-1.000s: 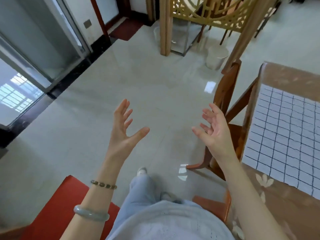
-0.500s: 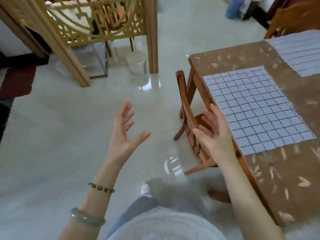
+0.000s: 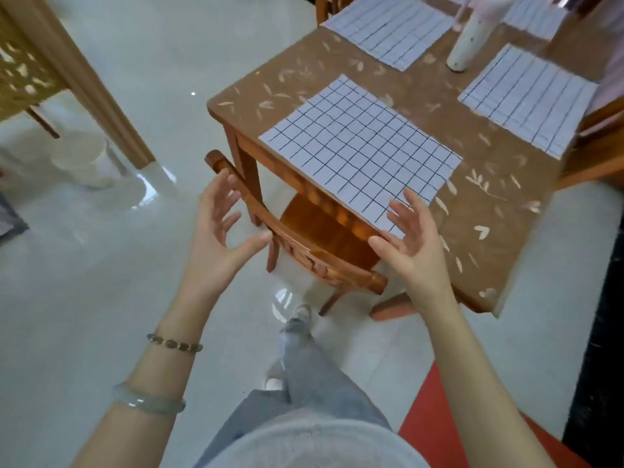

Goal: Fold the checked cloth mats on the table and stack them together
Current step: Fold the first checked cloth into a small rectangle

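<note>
Several white checked cloth mats lie flat and unfolded on a brown leaf-patterned table (image 3: 486, 211). The nearest mat (image 3: 358, 150) lies along the table's near edge. A second mat (image 3: 391, 25) lies farther back, a third mat (image 3: 530, 96) at the right, and part of another mat (image 3: 533, 15) shows at the top. My right hand (image 3: 410, 239) is open, palm inward, raised over the nearest mat's near corner; whether it touches the cloth I cannot tell. My left hand (image 3: 219, 228) is open in the air over the chair back, holding nothing.
A wooden chair (image 3: 324, 244) is tucked under the table's near side, between me and the mat. A white vase (image 3: 467, 38) stands on the table among the mats. A wooden screen post (image 3: 84, 82) and a white bucket (image 3: 81, 157) stand at left. A red mat (image 3: 449, 423) lies on the floor by my legs.
The view has swung right and closer, bringing the table and more mats into sight. Both open hands now hover by the chair and the nearest mat.
</note>
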`<action>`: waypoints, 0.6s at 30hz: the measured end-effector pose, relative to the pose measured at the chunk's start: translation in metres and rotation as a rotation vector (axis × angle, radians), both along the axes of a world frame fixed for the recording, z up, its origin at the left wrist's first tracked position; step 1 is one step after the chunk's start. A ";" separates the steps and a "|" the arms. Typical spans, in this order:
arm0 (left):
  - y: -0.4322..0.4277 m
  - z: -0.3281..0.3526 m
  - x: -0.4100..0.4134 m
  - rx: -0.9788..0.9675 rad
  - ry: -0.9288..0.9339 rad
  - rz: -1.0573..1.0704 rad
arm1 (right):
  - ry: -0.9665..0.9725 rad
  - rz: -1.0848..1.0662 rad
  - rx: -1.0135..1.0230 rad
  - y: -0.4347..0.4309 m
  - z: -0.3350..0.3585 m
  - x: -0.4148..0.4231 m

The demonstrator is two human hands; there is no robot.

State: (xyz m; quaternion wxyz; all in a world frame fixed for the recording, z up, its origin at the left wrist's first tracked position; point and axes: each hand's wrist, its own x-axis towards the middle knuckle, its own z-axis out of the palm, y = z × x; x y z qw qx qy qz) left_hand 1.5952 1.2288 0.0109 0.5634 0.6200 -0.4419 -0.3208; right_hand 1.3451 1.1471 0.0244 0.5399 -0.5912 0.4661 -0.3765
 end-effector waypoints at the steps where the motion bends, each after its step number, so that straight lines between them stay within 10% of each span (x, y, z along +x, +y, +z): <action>1: -0.010 0.001 0.002 -0.003 -0.005 -0.022 | -0.002 -0.029 0.000 -0.004 -0.002 -0.001; 18: -0.211 -0.009 0.043 0.113 -0.123 -0.328 | -0.044 -0.397 0.058 -0.127 -0.037 -0.001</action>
